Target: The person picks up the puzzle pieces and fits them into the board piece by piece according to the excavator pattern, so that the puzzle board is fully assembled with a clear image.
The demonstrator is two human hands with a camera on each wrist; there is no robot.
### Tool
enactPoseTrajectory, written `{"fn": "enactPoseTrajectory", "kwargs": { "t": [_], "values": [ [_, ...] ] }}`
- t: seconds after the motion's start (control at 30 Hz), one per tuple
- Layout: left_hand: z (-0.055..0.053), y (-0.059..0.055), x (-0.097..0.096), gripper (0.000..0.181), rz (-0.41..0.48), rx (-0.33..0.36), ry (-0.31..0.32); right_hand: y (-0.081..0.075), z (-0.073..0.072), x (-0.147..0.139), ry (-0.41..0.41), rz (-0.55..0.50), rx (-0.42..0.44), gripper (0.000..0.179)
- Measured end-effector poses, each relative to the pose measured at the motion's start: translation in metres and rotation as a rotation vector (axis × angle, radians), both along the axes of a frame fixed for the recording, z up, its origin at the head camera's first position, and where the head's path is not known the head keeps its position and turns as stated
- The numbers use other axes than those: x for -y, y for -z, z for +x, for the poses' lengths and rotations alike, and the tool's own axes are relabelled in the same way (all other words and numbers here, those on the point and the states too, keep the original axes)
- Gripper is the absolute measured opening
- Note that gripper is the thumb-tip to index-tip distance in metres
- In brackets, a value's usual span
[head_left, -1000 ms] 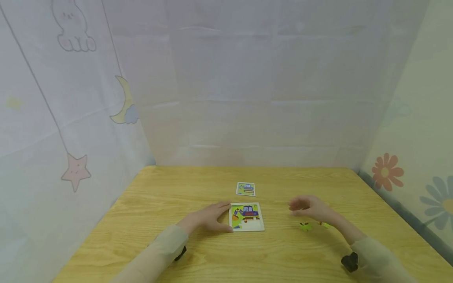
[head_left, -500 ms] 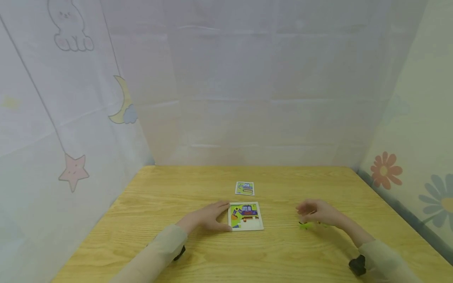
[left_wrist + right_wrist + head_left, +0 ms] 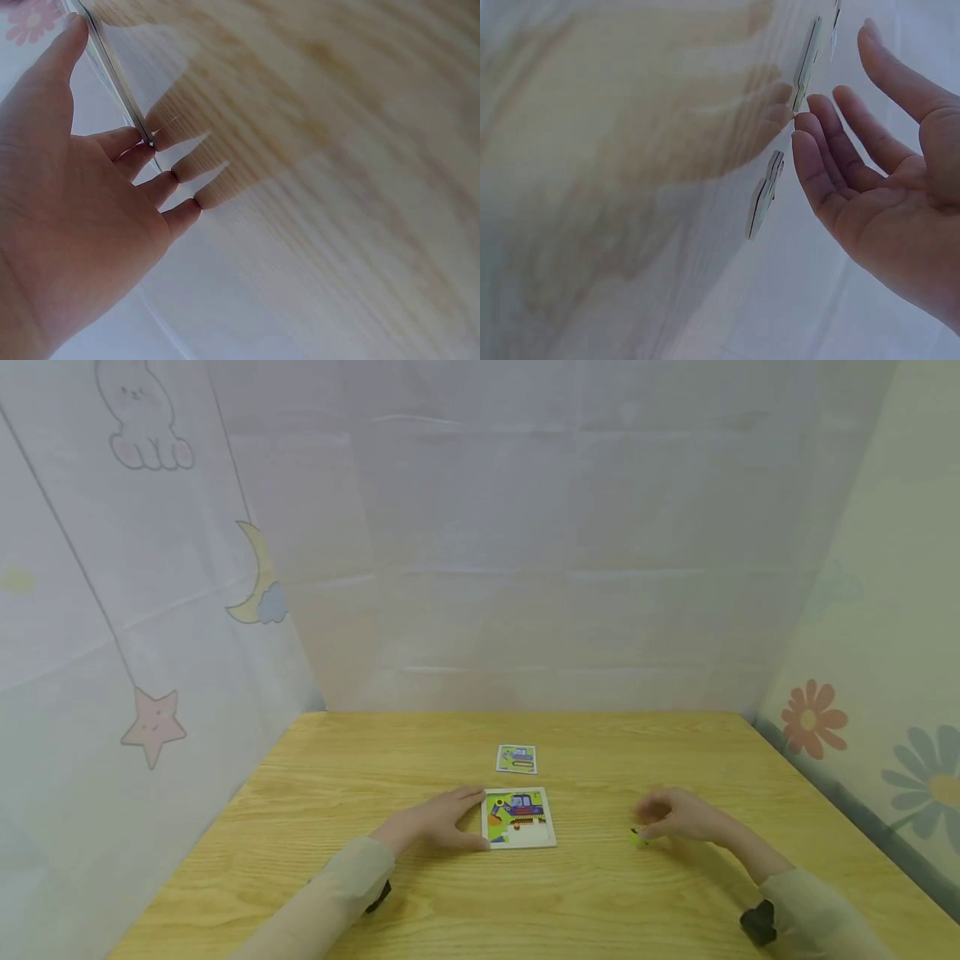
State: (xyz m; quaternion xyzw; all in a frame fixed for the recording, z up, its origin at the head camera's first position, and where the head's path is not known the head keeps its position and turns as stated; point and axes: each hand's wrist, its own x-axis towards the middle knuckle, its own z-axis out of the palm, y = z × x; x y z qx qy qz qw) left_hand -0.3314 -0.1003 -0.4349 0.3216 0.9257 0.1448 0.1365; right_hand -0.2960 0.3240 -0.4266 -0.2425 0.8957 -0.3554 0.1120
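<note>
A square jigsaw board [image 3: 536,837] with a digger picture and a bare white part lies on the table. My left hand [image 3: 442,823] rests at its left side, thumb by the near corner and fingers by the far one. In the left wrist view, the left hand [image 3: 90,180] has its fingertips on the tabletop and the board's edge [image 3: 124,82]. My right hand [image 3: 686,817] hovers over a green puzzle piece [image 3: 637,837], partly covering it. The right wrist view shows the fingers bent, the thumb raised, and two puzzle pieces, one [image 3: 765,195] near the fingertips and another [image 3: 807,64] farther off.
Behind the board lies a small picture card [image 3: 517,759] with a similar digger. The wooden table [image 3: 360,743] meets a pale cloth backdrop [image 3: 465,610] at the back, with printed cloth at both sides.
My right hand has shifted to the right and lower over the green pieces, hiding more of them. The left hand stays by the board.
</note>
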Motion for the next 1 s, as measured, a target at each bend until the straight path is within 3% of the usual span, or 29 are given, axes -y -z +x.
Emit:
{"fn": "enactPoseTrajectory", "kwargs": {
  "t": [0.27,0.7,1.0],
  "values": [
    [0.0006,-0.001,-0.0002,0.089,-0.002,-0.004,0.002,0.0028,0.0013,-0.0007,0.005,-0.004,0.048,0.04],
    [0.0012,-0.001,-0.0005,0.089,0.0,0.001,-0.007,0.0033,0.0052,0.0037,0.075,0.089,-0.005,0.032],
    [0.0015,-0.0008,-0.0001,0.089,-0.002,-0.002,-0.003,-0.0001,0.0077,0.006,0.071,0.094,-0.009,0.032]
  ]
}}
